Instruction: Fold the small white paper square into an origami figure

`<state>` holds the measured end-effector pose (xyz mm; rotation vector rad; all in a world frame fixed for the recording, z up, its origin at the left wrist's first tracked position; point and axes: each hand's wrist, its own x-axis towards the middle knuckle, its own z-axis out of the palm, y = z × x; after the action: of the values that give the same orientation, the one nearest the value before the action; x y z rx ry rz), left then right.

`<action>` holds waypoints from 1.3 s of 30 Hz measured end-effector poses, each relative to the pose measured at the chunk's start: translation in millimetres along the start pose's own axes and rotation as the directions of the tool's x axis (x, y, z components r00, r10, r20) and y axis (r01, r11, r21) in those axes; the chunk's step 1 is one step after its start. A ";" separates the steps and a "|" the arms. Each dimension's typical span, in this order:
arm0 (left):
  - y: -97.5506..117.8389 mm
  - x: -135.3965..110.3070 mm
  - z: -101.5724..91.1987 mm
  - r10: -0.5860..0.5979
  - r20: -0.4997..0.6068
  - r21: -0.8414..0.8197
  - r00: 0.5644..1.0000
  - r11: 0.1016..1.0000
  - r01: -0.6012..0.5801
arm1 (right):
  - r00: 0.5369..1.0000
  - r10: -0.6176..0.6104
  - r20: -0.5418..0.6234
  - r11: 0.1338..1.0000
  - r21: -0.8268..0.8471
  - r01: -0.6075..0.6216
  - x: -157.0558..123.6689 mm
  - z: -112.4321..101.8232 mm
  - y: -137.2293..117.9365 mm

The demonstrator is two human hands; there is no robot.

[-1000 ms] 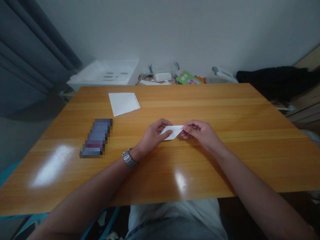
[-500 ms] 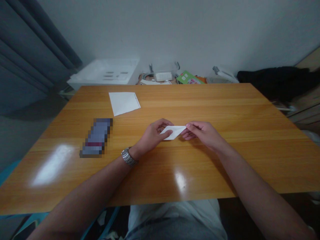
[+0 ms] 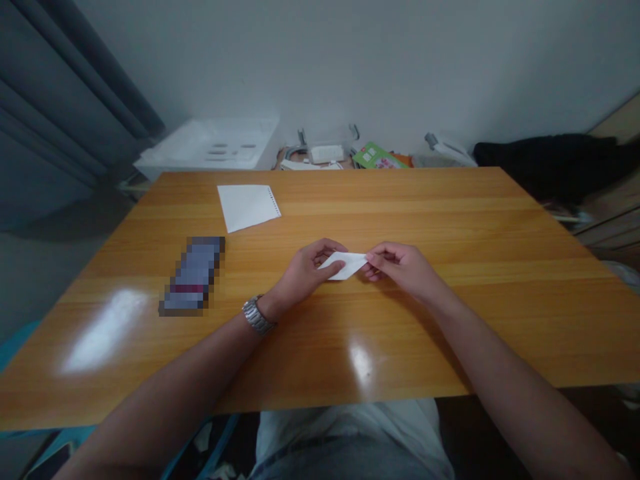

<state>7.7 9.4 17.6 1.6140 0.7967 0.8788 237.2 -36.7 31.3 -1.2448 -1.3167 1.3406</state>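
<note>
A small folded piece of white paper (image 3: 353, 263) is held between my two hands, just above the wooden table (image 3: 320, 360). My left hand (image 3: 311, 267) grips its left side, thumb on top and fingers behind and beneath. With thumb and forefinger, my right hand (image 3: 397, 261) pinches the pointed right end; its other fingers curl below. A metal-banded watch (image 3: 257, 315) is on my left wrist. Farther back on the left lies a white sheet (image 3: 249, 207) with a perforated right edge.
A pixelated flat dark object (image 3: 193, 275) lies on the table's left side. Behind the far edge are a white tray (image 3: 210, 147), a green booklet (image 3: 375, 156) and a small white box (image 3: 327, 154). Dark cloth (image 3: 545, 163) lies at the far right.
My right hand has shifted slightly left along the folded paper, and its pointed right end now shows less. My left hand holds its place.
</note>
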 end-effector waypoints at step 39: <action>8.0 -4.5 2.7 -0.082 0.043 0.003 0.996 0.997 0.081 | 0.992 -0.090 0.089 0.944 -0.311 0.113 -4.0 12.2 4.0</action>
<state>8.1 2.7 24.5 1.5852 0.8275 0.7834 226.0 -42.6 27.0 -1.3280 -1.6750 1.1418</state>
